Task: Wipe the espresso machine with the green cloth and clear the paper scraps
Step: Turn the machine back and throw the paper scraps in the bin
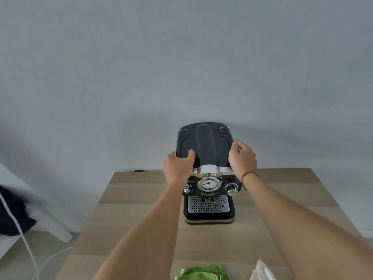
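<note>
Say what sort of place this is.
Likely a plain room at home or in an office, not a fitted kitchen: an espresso machine stands on a light wooden table by a bare pale wall, a green cloth at the near edge.

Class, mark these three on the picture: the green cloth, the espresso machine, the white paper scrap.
green cloth [202, 272], head view: middle of its folds.
espresso machine [209, 183], head view: gauge face on its front.
paper scrap [262, 270], head view: its crumpled white middle.
</note>
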Tool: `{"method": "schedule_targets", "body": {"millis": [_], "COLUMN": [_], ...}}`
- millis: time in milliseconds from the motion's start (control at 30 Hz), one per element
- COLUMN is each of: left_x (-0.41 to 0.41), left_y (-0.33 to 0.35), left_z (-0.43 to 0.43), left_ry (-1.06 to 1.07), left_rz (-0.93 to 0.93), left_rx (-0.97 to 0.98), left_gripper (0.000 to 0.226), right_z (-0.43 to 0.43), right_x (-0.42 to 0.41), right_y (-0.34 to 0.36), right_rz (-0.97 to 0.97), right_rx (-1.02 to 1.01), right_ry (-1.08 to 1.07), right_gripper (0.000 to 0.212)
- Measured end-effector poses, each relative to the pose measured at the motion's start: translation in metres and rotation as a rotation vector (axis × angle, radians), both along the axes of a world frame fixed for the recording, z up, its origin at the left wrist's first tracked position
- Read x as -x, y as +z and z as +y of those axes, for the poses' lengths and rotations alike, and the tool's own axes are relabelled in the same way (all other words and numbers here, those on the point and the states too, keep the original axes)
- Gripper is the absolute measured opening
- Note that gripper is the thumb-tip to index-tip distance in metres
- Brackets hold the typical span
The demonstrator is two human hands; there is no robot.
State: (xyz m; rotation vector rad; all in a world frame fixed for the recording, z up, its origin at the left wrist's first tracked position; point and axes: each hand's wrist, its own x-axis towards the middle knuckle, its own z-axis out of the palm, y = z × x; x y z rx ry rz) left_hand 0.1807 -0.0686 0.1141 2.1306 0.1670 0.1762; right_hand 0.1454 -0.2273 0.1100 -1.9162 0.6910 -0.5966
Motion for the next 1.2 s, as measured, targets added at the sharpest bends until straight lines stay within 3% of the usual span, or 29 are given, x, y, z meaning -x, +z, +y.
{"method": "schedule_targets", "body": {"millis": [300,500,633,800,967,1067,1200], "left_x": [-0.002,-0.004,0.007,0.056,0.12,0.158,0.196], "left_y": [-0.003,-0.002,0.005,0.002,-0.028,-0.054,-0.08], "left_z": [0.0,0.0,0.014,0.026,0.026,0.011,-0.025], "left_ry": [0.012,0.005,-0.083,-0.208,-0.162,-0.227,-0.368], "left_rz": [0.0,0.035,0.163,0.184,0.207,0.276,0.379], "left_rx": [-0.005,-0.002,-0.08,-0.135,-0.043,-0.139,-0.358], "left_gripper": [0.038,0.036,0.063,0.075,0.077,0.071,0.062], "right_z": [0.0,-0.001,0.006,0.011,0.006,-0.004,-0.036], "right_x": [0.002,-0.001,0.015,0.061,0.12,0.155,0.195], "right_y": [-0.002,-0.001,0.006,-0.007,-0.032,-0.041,-0.071], "right_rz": [-0.034,0.052,0.118,0.169,0.267,0.414,0.512], "right_rx": [0.023,0.011,-0.057,-0.025,-0.048,-0.007,0.004], "right_ry": [-0.006,0.027,0.158,0.191,0.285,0.305,0.296], "right_gripper": [0.032,0.03,0.037,0.039,0.029,0.059,0.058]}}
